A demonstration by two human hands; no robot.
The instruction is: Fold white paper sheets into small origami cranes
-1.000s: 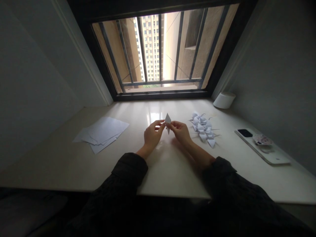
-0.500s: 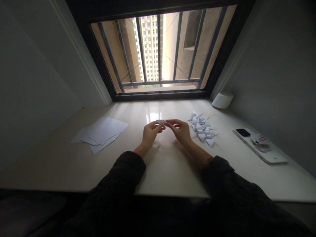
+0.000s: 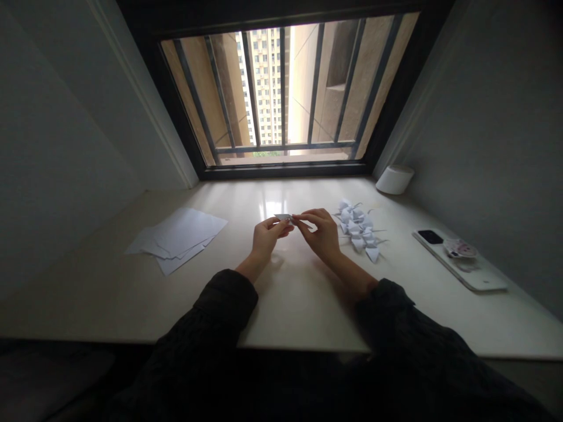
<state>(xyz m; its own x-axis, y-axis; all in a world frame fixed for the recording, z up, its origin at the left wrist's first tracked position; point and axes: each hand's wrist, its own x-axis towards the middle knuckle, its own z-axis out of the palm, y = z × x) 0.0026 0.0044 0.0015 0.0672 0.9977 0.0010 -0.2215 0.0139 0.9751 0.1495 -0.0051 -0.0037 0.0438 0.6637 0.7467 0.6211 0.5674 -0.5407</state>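
Note:
Between my two hands is a small folded piece of white paper (image 3: pixel 282 217), held just above the white counter. My left hand (image 3: pixel 265 237) pinches it from the left, thumb in front and fingers behind. From the right, my right hand (image 3: pixel 322 233) grips its other end between thumb and forefinger; a pale pointed part shows inside that hand. The fingers hide much of the folds. Just right of my right hand, several folded paper cranes (image 3: pixel 357 225) lie grouped together.
Loose sheets of white paper (image 3: pixel 189 231) lie overlapping on the counter (image 3: pixel 290 305) at left. At right rests a phone (image 3: pixel 470 272) with a cartoon grip on its back. A white rounded object (image 3: pixel 394 179) stands in the far right corner, beside the barred window (image 3: pixel 285 88).
My right hand's fingers have shifted slightly on the folded paper, and a pale point now shows below them. My left hand keeps its pinch. The view has moved a little.

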